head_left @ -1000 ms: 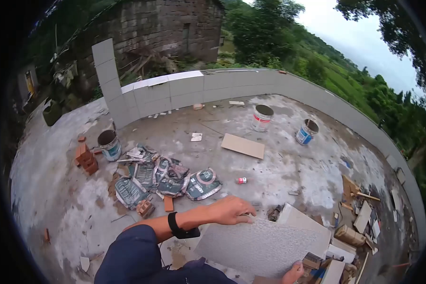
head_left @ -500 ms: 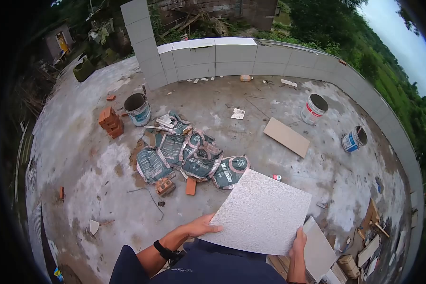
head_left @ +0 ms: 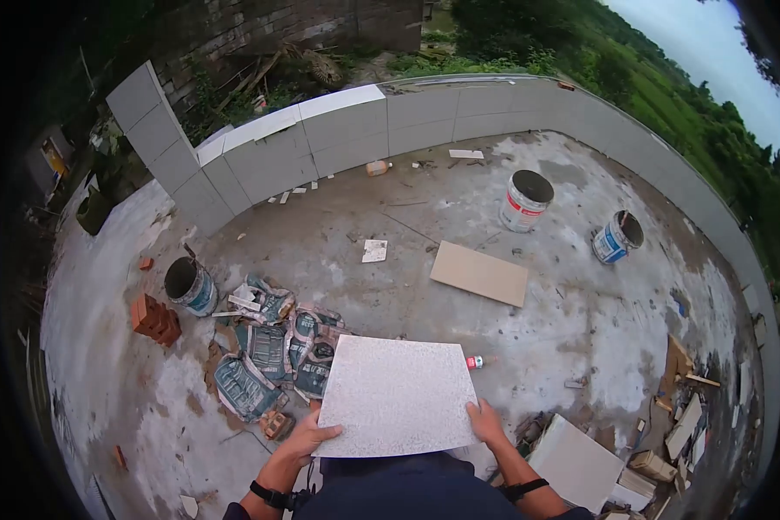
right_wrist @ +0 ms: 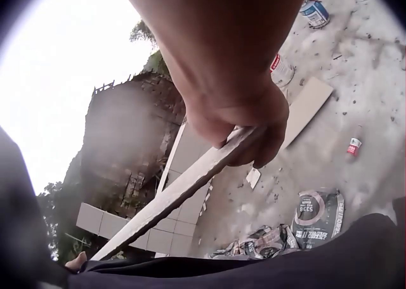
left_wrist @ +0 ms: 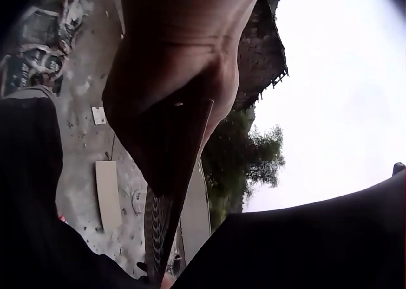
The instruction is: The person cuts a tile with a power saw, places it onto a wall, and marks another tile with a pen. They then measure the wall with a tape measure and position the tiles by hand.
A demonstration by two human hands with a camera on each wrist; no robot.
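Observation:
A square, speckled pale tile [head_left: 399, 399] is held up in front of the body, its textured face toward the head camera. My left hand [head_left: 302, 435] grips its left edge, thumb on the face and fingers behind. On the opposite edge, my right hand [head_left: 485, 422] pinches the tile the same way. The left wrist view looks along the tile's thin side, with the left hand [left_wrist: 174, 105] wrapped over it and its ridged back showing. In the right wrist view, the right hand [right_wrist: 238, 121] curls round the tile's edge [right_wrist: 171, 200].
Crumpled green bags [head_left: 269, 355], a brick stack [head_left: 154, 321] and a bucket [head_left: 191, 286] stand left. A long beige tile [head_left: 479, 273] lies ahead, near two more buckets [head_left: 526, 201]. Another large tile [head_left: 574, 464] and scraps [head_left: 654, 466] lie right. A low tiled wall [head_left: 347, 139] borders the floor.
The speckled tile was low at the right a second ago, then lifted. Now it has swung left to the front of the body and levelled, both hands gripping its sides.

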